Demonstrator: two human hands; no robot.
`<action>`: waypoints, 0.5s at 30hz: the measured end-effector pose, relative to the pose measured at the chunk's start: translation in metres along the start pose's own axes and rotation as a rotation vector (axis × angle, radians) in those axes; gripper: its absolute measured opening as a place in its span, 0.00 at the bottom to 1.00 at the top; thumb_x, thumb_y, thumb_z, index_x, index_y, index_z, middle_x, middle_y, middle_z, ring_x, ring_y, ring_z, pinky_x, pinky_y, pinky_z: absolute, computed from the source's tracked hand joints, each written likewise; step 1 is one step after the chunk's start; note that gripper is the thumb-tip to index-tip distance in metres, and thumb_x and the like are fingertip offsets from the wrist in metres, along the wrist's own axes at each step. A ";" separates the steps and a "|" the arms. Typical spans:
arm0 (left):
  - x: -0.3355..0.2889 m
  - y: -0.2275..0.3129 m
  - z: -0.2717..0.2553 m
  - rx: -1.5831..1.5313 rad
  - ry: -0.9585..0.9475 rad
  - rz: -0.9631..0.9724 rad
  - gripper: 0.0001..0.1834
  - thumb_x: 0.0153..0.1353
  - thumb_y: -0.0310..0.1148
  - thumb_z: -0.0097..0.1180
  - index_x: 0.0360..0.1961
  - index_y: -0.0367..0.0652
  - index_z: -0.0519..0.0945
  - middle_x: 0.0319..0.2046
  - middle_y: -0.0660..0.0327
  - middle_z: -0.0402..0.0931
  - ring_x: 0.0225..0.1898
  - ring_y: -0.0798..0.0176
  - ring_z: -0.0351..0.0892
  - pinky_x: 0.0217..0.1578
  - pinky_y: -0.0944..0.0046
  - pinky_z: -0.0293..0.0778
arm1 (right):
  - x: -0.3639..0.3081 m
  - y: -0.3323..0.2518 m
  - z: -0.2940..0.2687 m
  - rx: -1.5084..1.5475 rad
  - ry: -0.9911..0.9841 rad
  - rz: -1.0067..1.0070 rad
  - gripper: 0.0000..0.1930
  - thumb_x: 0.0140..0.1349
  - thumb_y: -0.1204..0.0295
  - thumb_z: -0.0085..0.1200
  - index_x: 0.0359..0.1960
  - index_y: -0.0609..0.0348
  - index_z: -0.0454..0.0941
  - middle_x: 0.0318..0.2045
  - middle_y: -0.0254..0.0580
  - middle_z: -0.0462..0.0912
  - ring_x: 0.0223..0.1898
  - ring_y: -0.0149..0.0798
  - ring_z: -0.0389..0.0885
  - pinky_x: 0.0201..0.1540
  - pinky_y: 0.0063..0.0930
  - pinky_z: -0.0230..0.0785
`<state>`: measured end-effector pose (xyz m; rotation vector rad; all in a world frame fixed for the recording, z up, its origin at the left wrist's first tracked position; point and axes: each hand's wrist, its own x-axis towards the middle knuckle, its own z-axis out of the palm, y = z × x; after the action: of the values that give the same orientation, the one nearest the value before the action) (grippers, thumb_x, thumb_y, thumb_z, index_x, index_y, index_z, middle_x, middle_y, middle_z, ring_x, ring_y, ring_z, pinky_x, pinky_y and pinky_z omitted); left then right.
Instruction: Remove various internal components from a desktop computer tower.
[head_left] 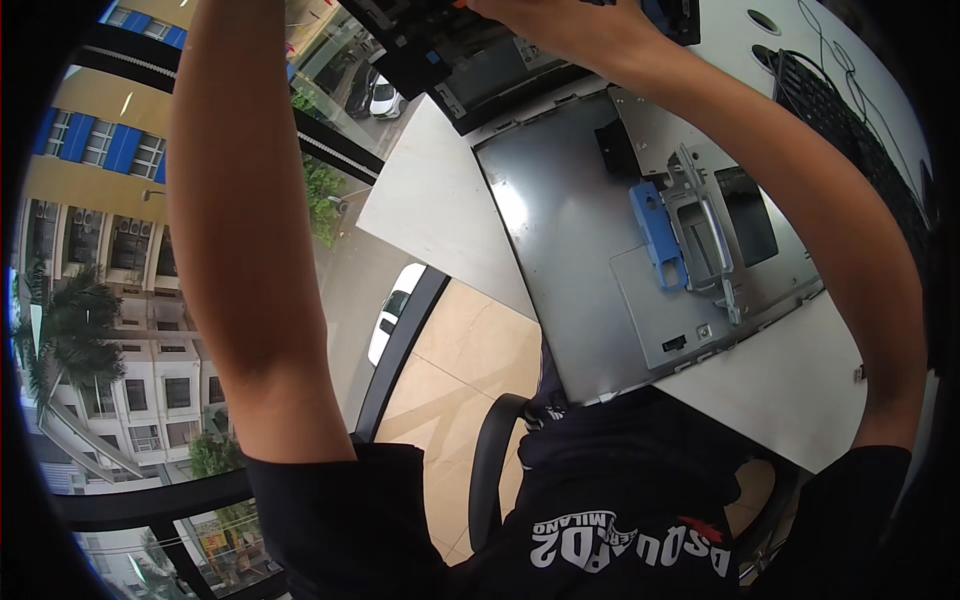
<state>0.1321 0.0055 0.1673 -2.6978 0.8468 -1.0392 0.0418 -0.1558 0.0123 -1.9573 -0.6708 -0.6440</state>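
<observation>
At the top edge, my right hand point(555, 28) reaches over the black inside of an opened desktop computer case point(480, 75). Its fingers are cut off by the edge, so whether it grips anything is hidden. My left forearm point(235, 200) runs up out of the picture, and the left hand is out of sight. Below my right forearm lies the case's flat silver metal part point(560, 270). Fixed to it are a blue plastic latch point(655, 235) and a raised metal bracket point(705, 235).
The metal part rests on a white table point(430, 200). A black keyboard point(840, 140) and loose cables point(845, 60) lie at the right. Left of the table is a glass window with a dark frame point(400, 350). A black chair armrest point(490, 460) stands near my body.
</observation>
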 end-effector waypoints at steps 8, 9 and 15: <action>-0.036 0.008 0.003 -0.107 -0.022 -0.022 0.31 0.74 0.55 0.39 0.59 0.41 0.80 0.53 0.41 0.81 0.58 0.43 0.79 0.59 0.52 0.70 | 0.015 -0.004 0.038 -0.314 0.025 0.182 0.14 0.66 0.62 0.55 0.40 0.59 0.88 0.40 0.59 0.87 0.45 0.56 0.84 0.50 0.44 0.78; -0.038 0.009 0.003 -0.117 -0.019 -0.018 0.31 0.74 0.55 0.39 0.59 0.41 0.80 0.53 0.41 0.81 0.58 0.43 0.79 0.59 0.52 0.70 | 0.014 0.000 0.043 -0.421 0.087 0.153 0.16 0.67 0.60 0.53 0.40 0.58 0.87 0.42 0.61 0.86 0.48 0.58 0.83 0.52 0.45 0.77; -0.051 0.011 0.005 -0.167 -0.008 -0.010 0.31 0.74 0.55 0.39 0.59 0.41 0.80 0.53 0.41 0.81 0.58 0.43 0.79 0.59 0.51 0.70 | 0.023 0.022 0.067 -0.498 0.334 0.062 0.17 0.68 0.58 0.52 0.40 0.56 0.88 0.41 0.65 0.85 0.47 0.61 0.82 0.52 0.47 0.77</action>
<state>0.0993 0.0239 0.1300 -2.8432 0.9603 -1.0006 0.0842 -0.1007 -0.0146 -2.2304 -0.2529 -1.1524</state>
